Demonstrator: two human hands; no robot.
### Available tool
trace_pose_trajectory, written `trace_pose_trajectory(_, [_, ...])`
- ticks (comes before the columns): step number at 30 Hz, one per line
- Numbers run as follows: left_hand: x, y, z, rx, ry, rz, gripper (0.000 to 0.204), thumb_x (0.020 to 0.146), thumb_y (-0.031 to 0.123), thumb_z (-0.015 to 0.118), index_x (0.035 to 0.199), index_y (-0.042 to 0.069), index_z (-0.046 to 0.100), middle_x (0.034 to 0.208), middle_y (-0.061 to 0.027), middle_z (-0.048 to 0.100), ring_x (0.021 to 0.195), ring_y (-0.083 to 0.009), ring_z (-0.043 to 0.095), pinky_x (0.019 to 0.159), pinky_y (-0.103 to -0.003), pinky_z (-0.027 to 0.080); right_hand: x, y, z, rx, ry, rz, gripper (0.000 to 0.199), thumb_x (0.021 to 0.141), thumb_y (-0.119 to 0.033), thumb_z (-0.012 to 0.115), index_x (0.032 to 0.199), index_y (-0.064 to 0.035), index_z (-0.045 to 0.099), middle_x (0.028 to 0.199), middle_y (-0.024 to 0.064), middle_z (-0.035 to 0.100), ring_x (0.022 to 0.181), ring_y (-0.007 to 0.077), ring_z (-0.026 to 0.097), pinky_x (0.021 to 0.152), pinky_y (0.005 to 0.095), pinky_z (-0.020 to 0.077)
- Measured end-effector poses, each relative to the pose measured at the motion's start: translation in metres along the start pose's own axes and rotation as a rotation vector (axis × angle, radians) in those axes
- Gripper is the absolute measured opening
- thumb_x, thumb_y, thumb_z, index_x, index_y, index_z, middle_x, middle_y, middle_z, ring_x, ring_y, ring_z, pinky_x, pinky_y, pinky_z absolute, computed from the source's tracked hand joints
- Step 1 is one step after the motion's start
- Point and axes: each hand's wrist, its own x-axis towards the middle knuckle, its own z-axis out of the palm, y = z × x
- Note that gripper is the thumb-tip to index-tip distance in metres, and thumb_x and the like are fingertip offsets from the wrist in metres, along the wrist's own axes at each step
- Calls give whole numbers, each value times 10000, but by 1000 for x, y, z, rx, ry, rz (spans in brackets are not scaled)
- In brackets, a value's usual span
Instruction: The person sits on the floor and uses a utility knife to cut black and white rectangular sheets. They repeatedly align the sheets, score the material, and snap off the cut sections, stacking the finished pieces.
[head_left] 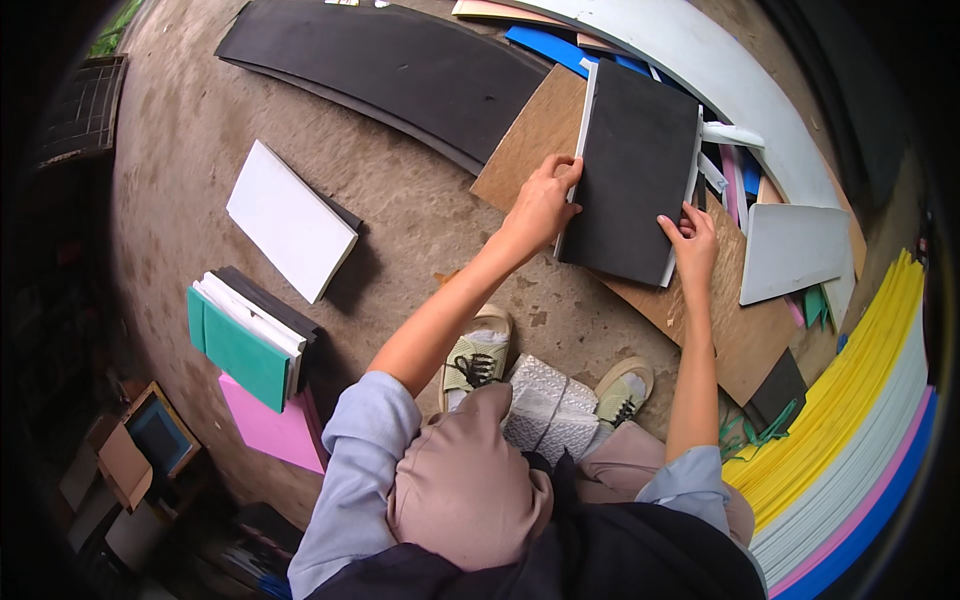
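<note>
The black-faced sheet stack (635, 165) is positioned over the wooden board (740, 325), its lower-left corner reaching the board's near edge; whether its underside rests fully on the board cannot be determined. The left hand (545, 205) holds the stack at its left long edge, fingers narrowed around the white layer there. The right hand (690, 240) holds the lower part of the opposite edge, thumb on the black face and fingers closed in against the side. Gripping opposite edges probably keeps the layers flush and prevents slippage. The board apparently serves as a flat base above the rough concrete floor (420, 210). Near the floor's left side, the white panel (290, 220), green-topped stack (240, 350) and pink block (265, 420) stand separate, presumably for sorting. Yellow sheets (850, 375) are stacked flush beyond the board's lower-right corner, seemingly for compact storage.
</note>
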Motion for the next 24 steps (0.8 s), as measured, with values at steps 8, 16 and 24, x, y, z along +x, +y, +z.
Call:
trace_pose_trajectory(8, [1, 3, -4, -16, -24, -52, 559, 740, -39, 610, 1270, 79, 477, 1284, -108, 441, 966, -265, 612, 846, -342, 508, 3, 8, 6, 34, 8, 8, 527, 702, -194, 762, 1167, -31, 578, 910, 80, 569, 779, 158, 544, 727, 284, 466])
trace_pose_trajectory(16, [6, -6, -3, -77, 30, -4, 598, 722, -87, 593, 1284, 55, 448, 1332, -96, 439, 1003, -269, 590, 858, -334, 513, 4, -3, 7, 5, 6, 1, 522, 715, -177, 763, 1168, -2, 573, 887, 39, 547, 759, 103, 515, 699, 229, 453])
trace_pose_trajectory(24, [7, -11, 0, -70, 42, 14, 604, 723, -72, 595, 1291, 62, 440, 1308, -98, 469, 978, -277, 596, 842, -346, 515, 6, 1, 7, 0, -8, 4, 534, 707, -212, 759, 1173, -29, 574, 903, 75, 577, 772, 157, 532, 730, 286, 454])
